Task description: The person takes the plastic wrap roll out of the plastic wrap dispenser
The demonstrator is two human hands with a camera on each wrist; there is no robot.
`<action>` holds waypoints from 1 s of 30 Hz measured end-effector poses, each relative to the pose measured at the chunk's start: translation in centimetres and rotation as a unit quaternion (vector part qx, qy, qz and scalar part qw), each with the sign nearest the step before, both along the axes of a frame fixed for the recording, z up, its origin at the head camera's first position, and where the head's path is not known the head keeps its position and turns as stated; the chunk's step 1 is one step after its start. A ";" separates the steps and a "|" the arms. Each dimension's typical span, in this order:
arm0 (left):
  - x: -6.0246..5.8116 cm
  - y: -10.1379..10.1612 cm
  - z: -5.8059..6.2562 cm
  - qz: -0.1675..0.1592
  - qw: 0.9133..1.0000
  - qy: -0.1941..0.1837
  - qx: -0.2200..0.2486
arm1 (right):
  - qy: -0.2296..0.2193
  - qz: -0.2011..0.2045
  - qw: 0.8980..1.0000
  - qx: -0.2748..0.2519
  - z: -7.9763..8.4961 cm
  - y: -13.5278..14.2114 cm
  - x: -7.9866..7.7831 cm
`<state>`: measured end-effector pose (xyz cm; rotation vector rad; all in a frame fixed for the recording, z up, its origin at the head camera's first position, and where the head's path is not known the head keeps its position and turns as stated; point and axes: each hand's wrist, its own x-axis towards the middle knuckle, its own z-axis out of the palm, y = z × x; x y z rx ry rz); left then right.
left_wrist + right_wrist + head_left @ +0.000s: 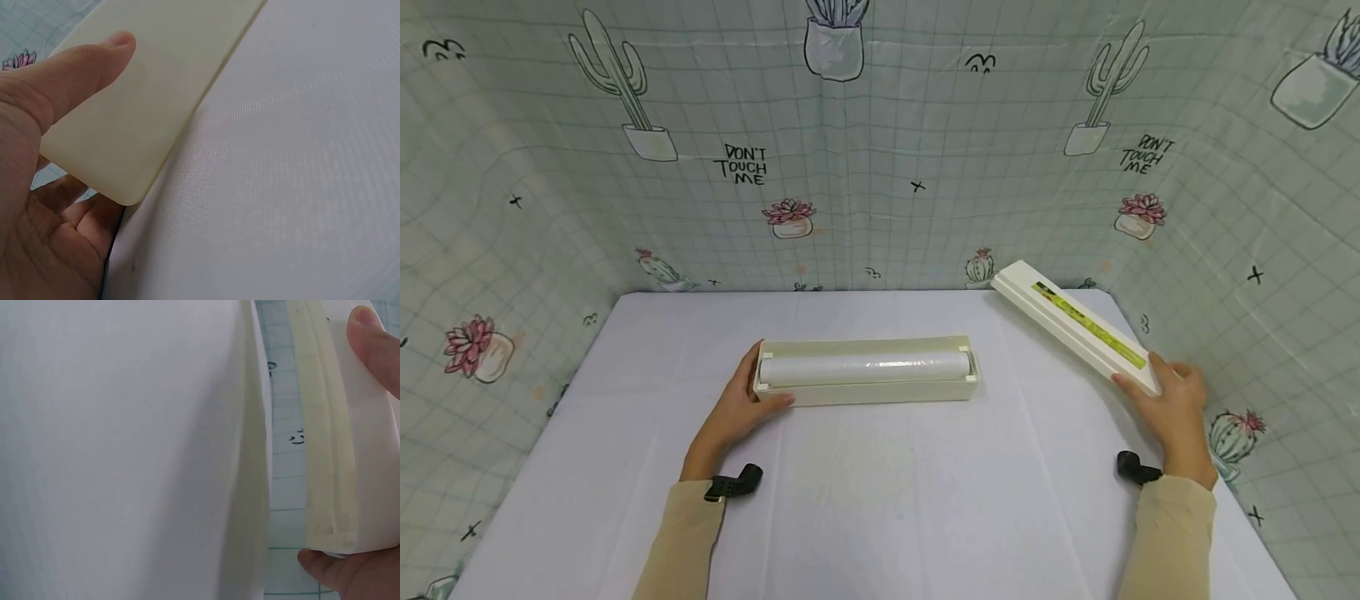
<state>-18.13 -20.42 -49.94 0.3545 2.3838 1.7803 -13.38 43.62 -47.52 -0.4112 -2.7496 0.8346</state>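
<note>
A long cream plastic box, its top off, lies at the middle of the table with a shiny roll of cling film inside. My left hand grips the box's left end, thumb on the front wall and fingers behind; the left wrist view shows that thumb on the smooth cream wall. At the right, my right hand holds the near end of a long white lid with a yellow-green label. The lid slants away to the back left. In the right wrist view its hollow underside faces the camera.
A white cloth covers the table. Behind and on both sides hangs a grid-patterned curtain printed with cacti. Each wrist wears a black strapped device, one on the left and one on the right.
</note>
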 end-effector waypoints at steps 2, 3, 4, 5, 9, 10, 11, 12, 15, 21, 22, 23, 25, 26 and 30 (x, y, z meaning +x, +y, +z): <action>0.1 0.0 0.0 0.000 1.000 -0.001 -0.003 | -0.002 0.002 1.000 0.000 0.0 0.1 0.4; 0.1 0.0 0.0 0.000 1.000 -0.001 -0.004 | -0.003 0.003 1.000 -0.003 -0.1 0.1 0.6; 0.1 0.0 0.0 0.001 1.000 -0.002 -0.005 | -0.001 0.004 1.000 0.000 -0.1 0.2 0.7; 0.2 0.0 0.0 0.001 1.000 0.000 -0.006 | -0.003 0.006 1.000 0.003 -0.1 0.3 0.8; 0.0 0.1 -0.1 0.001 1.000 0.006 -0.004 | 0.003 0.009 1.000 0.014 -0.3 0.6 1.2; 0.0 0.1 -0.1 0.001 1.000 0.007 -0.004 | 0.006 0.009 1.000 0.018 -0.4 0.7 1.2; 0.0 0.1 0.0 0.001 1.000 0.009 -0.003 | 0.007 0.009 1.000 0.020 -0.4 0.7 1.3; 0.0 0.1 0.0 0.000 1.000 0.010 -0.002 | 0.009 0.008 1.000 0.021 -0.4 0.8 1.3; 0.0 0.1 0.0 0.001 1.000 0.011 -0.002 | 0.011 0.005 1.000 0.023 -0.4 1.0 1.5; 0.0 0.2 0.0 0.002 1.000 0.008 -0.003 | -0.003 0.001 1.000 0.020 -0.3 1.0 1.5; 0.0 0.2 0.0 0.002 1.000 0.007 -0.003 | -0.006 0.001 1.000 0.022 -0.3 1.0 1.5; 0.0 0.2 0.1 0.002 1.000 0.007 -0.002 | -0.011 0.001 1.000 0.023 -0.3 1.0 1.5; 0.0 0.2 0.1 0.002 1.000 0.006 -0.002 | -0.020 -0.001 1.000 0.022 -0.3 1.0 1.5; 0.0 0.2 0.1 0.003 1.000 0.007 -0.003 | -0.024 -0.001 0.999 0.023 -0.4 1.0 1.5; 0.0 0.3 0.1 0.001 1.000 0.008 0.000 | -0.043 -0.007 0.999 0.015 -0.4 0.9 1.6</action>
